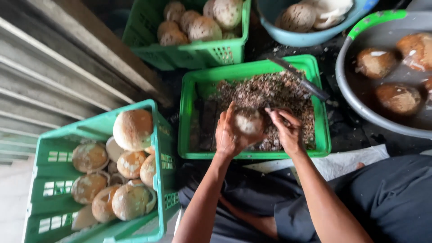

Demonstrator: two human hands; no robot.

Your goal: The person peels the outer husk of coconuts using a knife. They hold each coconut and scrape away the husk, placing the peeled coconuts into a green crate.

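Observation:
My left hand point(230, 135) grips a round, partly peeled coconut point(249, 121) over a green crate point(188, 112) filled with brown peelings. Against the coconut's right side, my right hand point(287, 130) holds a small dark peeling tool point(270, 110). A long knife point(299, 78) lies across the peelings at the crate's far right corner.
A green crate point(40, 198) of brown-skinned coconuts stands at the left. Another green crate point(198, 54) of coconuts is behind. A blue bowl point(292, 38) holds peeled pieces; a grey basin point(360, 103) of water with coconuts is at the right. My dark-trousered legs fill the bottom.

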